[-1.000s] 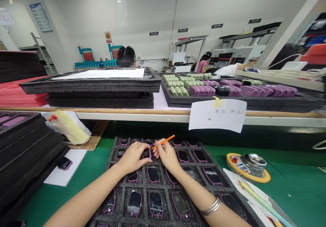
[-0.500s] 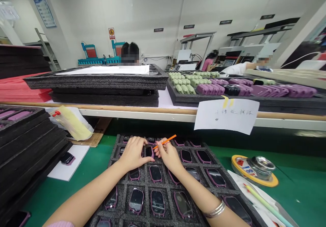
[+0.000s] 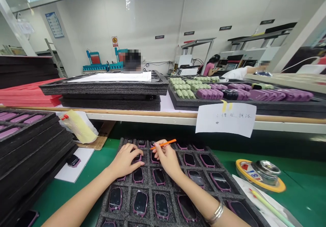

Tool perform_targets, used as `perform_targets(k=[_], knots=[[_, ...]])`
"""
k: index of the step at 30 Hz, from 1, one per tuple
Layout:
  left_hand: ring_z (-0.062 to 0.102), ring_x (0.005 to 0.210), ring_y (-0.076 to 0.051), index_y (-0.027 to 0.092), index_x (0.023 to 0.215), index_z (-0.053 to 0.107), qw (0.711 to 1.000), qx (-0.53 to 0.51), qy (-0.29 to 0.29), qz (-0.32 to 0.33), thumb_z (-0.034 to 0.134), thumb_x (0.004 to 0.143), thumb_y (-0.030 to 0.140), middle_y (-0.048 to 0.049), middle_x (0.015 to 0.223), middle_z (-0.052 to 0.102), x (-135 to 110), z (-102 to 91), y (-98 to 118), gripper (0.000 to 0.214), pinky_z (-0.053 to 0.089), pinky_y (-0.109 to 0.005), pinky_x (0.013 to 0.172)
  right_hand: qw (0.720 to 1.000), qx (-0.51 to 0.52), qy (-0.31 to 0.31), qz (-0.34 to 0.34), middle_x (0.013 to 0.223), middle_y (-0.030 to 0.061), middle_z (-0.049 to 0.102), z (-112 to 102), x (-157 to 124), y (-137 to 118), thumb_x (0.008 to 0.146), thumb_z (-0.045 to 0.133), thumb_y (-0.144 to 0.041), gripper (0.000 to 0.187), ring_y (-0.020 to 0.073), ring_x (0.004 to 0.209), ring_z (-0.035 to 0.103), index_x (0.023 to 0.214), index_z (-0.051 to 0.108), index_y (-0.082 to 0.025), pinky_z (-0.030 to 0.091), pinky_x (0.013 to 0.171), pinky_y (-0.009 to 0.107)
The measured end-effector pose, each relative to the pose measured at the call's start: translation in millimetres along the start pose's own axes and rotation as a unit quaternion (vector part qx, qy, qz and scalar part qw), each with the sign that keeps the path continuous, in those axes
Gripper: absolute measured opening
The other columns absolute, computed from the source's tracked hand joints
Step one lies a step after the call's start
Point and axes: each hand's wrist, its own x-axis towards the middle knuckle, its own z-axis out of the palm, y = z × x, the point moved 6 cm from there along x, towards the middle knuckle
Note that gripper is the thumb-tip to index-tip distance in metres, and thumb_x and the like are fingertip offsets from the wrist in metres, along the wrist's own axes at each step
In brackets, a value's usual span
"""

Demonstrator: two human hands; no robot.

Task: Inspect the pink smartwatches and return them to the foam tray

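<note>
A black foam tray (image 3: 149,172) holds rows of purple-framed smartwatches with dark screens, one per compartment. My right hand (image 3: 165,155) pinches a thin orange stick (image 3: 166,143) above the upper rows. Just below its fingers sits a watch (image 3: 154,157), partly covered by them. My left hand (image 3: 126,161) rests over the tray's upper left, thumb and fingers apart. Between that thumb and index finger another watch (image 3: 138,158) shows in its slot; whether the fingers press on it I cannot tell. Several screens along the far row show small white text.
Stacked foam trays (image 3: 33,152) rise at the left, beside a lone watch (image 3: 73,161) on a white sheet. Rightward are a yellow tape roll (image 3: 259,176) with a metal dish and a pale green pen (image 3: 270,205). A shelf edge (image 3: 142,116) crosses ahead; people sit beyond.
My left hand has shifted left, off the watch near my right fingers, uncovering more of the far row. The orange stick stays in my right hand, now lying flatter. The view has tilted slightly.
</note>
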Motion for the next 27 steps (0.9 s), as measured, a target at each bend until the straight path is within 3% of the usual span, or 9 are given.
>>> perform_targets(k=[4,8,16,27], knots=[[0.06,0.11,-0.024,0.025,0.109,0.063,0.999,-0.035,0.013,0.006,0.071,0.091,0.036,-0.003,0.113,0.068,-4.7,0.4,-5.7,0.022,0.046,-0.04,0.099,0.999,0.018,-0.034,0.023,0.074,-0.0038,0.064,33.5,8.3,6.7,0.1,0.059,-0.04,0.026,0.0082,0.056,0.06,0.1,0.064,-0.014,0.053,0.053,0.023],[0.062,0.106,-0.023,0.025,0.103,0.064,0.998,-0.053,0.025,-0.003,0.075,0.088,0.035,-0.0023,0.108,0.071,-2.5,3.6,-9.2,0.021,0.047,-0.04,0.097,0.998,0.028,-0.034,0.035,0.074,-0.0038,0.064,48.0,11.7,14.5,0.101,0.058,-0.041,0.027,0.0082,0.056,0.06,0.1,0.064,-0.014,0.054,0.054,0.023],[0.063,0.108,-0.027,0.024,0.117,0.053,0.994,-0.069,0.047,-0.068,0.081,0.082,0.037,-0.0065,0.113,0.067,-5.9,6.7,-16.8,0.046,0.052,-0.043,0.093,0.997,0.018,-0.06,0.036,0.072,-0.0047,0.063,46.1,6.2,19.4,0.1,0.058,-0.041,0.027,0.0081,0.055,0.059,0.098,0.064,-0.014,0.054,0.054,0.023],[0.061,0.108,-0.028,0.024,0.107,0.055,0.993,-0.052,0.045,-0.1,0.085,0.077,0.04,-0.0042,0.111,0.067,-6.6,7.0,-16.9,0.045,0.047,-0.043,0.096,0.998,-0.014,-0.063,0.02,0.073,-0.0044,0.062,44.6,5.1,20.8,0.1,0.059,-0.04,0.026,0.0089,0.057,0.06,0.098,0.064,-0.015,0.054,0.056,0.024]])
